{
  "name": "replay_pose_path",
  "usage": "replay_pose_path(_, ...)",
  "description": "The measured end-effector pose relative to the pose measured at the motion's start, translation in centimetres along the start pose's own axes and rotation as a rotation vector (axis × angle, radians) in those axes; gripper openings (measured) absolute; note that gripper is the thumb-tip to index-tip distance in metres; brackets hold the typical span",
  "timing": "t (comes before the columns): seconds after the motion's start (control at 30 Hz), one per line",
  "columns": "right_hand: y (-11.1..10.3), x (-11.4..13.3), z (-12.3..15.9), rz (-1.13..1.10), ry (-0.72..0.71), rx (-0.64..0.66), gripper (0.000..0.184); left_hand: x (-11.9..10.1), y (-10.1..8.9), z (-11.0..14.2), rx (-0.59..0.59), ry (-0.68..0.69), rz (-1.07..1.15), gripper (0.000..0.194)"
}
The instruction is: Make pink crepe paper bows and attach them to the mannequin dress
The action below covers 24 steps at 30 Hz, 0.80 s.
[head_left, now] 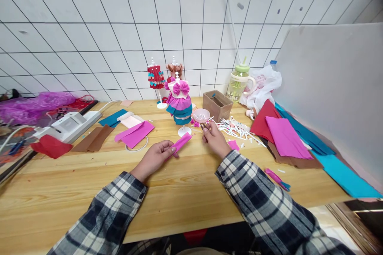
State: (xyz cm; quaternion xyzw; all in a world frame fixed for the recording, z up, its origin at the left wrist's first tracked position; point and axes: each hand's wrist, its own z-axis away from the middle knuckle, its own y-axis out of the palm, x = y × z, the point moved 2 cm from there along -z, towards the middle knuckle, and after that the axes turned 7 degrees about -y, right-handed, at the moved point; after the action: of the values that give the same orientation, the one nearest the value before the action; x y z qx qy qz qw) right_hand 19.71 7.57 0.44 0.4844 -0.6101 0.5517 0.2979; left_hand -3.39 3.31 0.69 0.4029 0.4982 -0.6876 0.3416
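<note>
My left hand (155, 156) is closed on a folded strip of pink crepe paper (182, 142) just above the wooden table (89, 191). My right hand (213, 137) is pinched on something small and thin that I cannot make out, close to a small pink bowl (201, 114). Right behind the hands stands a little mannequin (180, 101) dressed in pink and teal paper with a pink bow. Two more dressed mannequins stand behind it, one red (155, 76) and one brown (174, 67).
Sheets of red, pink, brown and teal paper (287, 137) lie at the right, white sticks (236, 129) near a cardboard box (217, 104). A green bottle (238, 81) and plastic bag stand at the back. Pink paper (136, 133), brown paper and a white device (70, 124) lie left.
</note>
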Motion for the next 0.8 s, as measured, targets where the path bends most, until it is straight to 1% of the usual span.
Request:
replay_pose_path(0.03,0.6,0.5,0.3,-0.217,0.056,0.024,0.028,0.1,0.1,0.0,0.003,0.007,-0.003,0.039)
replay_pose_path(0.07,1.2,1.0,0.5,-0.395,0.102,0.083,0.038,0.1,0.1,0.0,0.008,0.015,-0.010,0.039)
replay_pose_path(0.1,1.8,1.4,0.9,-0.496,0.137,0.145,0.045,0.2,0.2,0.0,0.011,0.023,-0.019,0.040)
replay_pose_path(0.13,2.3,1.7,1.1,-0.525,0.158,0.180,0.048,0.3,0.2,0.1,0.016,0.026,-0.032,0.041)
replay_pose_path(0.2,2.9,1.9,1.4,-0.453,0.144,0.180,0.047,0.3,0.4,0.1,0.024,0.020,-0.063,0.042)
replay_pose_path(0.27,3.0,1.7,1.4,-0.324,0.085,0.123,0.034,0.2,0.5,0.2,0.032,0.014,-0.096,0.042)
replay_pose_path(0.33,2.8,1.4,1.2,-0.224,0.022,0.079,0.023,0.2,0.6,0.2,0.038,0.019,-0.124,0.041)
replay_pose_path(0.47,2.1,1.5,0.9,-0.018,-0.065,0.007,0.017,0.3,0.6,0.0,0.022,0.045,-0.166,0.039)
replay_pose_path(0.53,1.9,1.8,1.0,0.045,-0.096,0.030,0.015,0.3,0.4,0.0,0.007,0.065,-0.215,0.039)
replay_pose_path(0.63,2.2,2.2,1.5,0.082,-0.116,0.108,0.014,-0.2,-0.1,0.4,-0.042,0.178,-0.362,0.038)
replay_pose_path(0.73,3.0,2.7,2.3,0.134,-0.197,0.123,0.013,-0.8,-0.2,0.7,-0.119,0.288,-0.472,0.051)
replay_pose_path(0.77,3.3,3.0,2.5,0.149,-0.230,0.127,0.013,-0.8,-0.1,0.8,-0.134,0.297,-0.488,0.053)
replay_pose_path(0.8,3.6,3.2,2.8,0.161,-0.261,0.135,0.012,-0.8,0.1,0.7,-0.140,0.297,-0.497,0.049)
